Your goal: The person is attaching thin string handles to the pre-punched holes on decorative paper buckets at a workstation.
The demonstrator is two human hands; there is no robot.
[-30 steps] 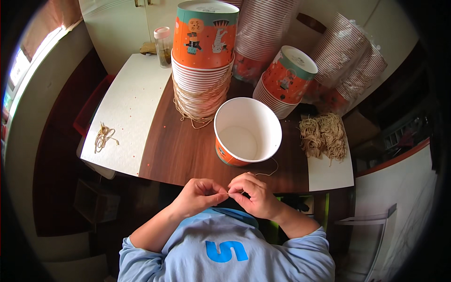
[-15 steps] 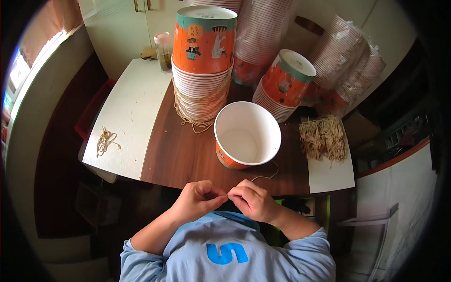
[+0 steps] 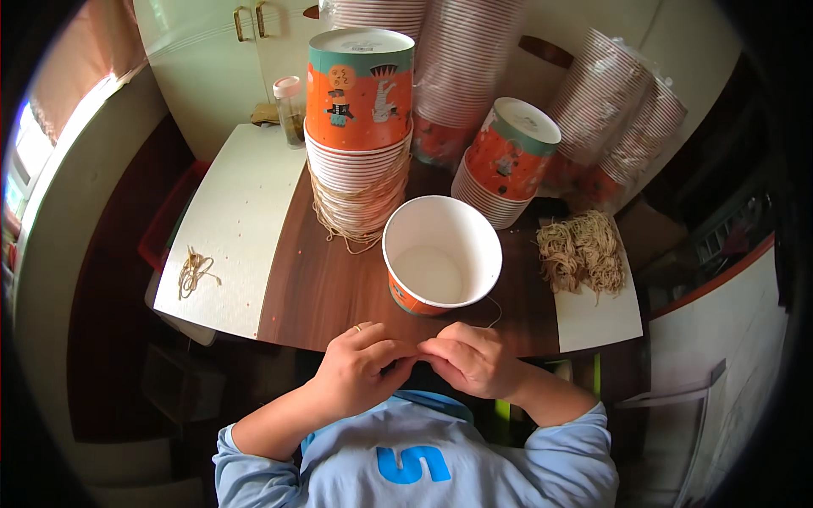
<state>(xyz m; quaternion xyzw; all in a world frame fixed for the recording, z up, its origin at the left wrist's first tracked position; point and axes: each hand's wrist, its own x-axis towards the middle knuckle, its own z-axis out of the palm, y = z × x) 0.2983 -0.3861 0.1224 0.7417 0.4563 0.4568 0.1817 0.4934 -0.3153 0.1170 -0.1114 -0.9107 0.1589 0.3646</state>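
Note:
My left hand (image 3: 360,366) and my right hand (image 3: 467,360) meet fingertip to fingertip just in front of the table's near edge. Both are closed in a pinch on a thin string, mostly hidden by the fingers. Behind my right hand, part of this string (image 3: 498,311) shows on the tabletop beside a paper bucket (image 3: 440,254). The bucket stands upright just beyond my hands, white inside, orange and green outside, with nothing seen in it.
Upside-down buckets form a tall stack (image 3: 360,93) wound with string and a shorter stack (image 3: 508,161). Plastic-wrapped bucket stacks (image 3: 605,102) stand behind. String bundles (image 3: 584,254) lie right, a loose string coil (image 3: 196,273) left. A lidded jar (image 3: 290,114) stands far left.
My left hand has turned, showing more of its back, and its fingers curl in more. Less string shows beside my right hand. The whole view has shifted slightly.

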